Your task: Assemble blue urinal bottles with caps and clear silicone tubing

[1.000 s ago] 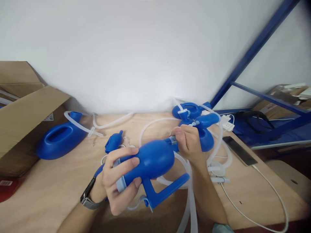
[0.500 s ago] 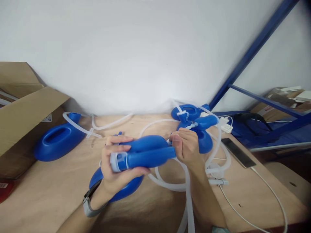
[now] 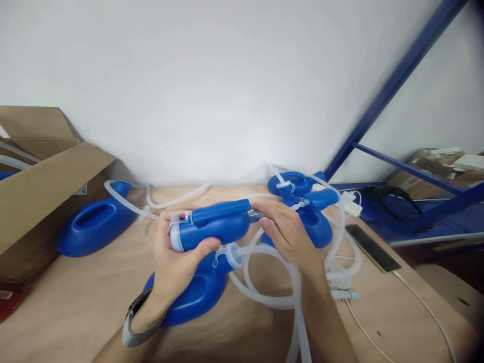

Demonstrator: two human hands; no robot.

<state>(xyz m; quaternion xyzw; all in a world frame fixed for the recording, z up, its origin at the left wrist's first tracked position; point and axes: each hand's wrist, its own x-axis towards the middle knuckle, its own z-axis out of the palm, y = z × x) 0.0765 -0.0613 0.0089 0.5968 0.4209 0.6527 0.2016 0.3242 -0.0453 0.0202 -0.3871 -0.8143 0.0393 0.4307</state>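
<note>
My left hand (image 3: 176,267) grips a blue plastic bottle-like part (image 3: 217,234) from the left, with my thumb along its front. A translucent cap (image 3: 176,237) covers its left end, and a straight blue tube runs along its top. At the right end, my right hand (image 3: 289,232) has thumb and fingers around a small clear spout (image 3: 254,217); the fingertips are partly hidden. Below the held part, a blue urinal bottle (image 3: 200,297) lies on the table, with a clear cap (image 3: 234,254) and translucent hose (image 3: 264,301) at its neck.
Another blue bottle (image 3: 94,227) lies beside an open cardboard box (image 3: 56,196) on the left. Several blue parts with hoses (image 3: 315,229) are piled at the back right. A phone (image 3: 372,248) with a white cable lies right on the table, near a power strip (image 3: 351,208) and blue frame (image 3: 389,91).
The held part has been turned, bringing its straight tube from the front to the top, and raised slightly. My right hand's fingers have loosened from a tight pinch and extended.
</note>
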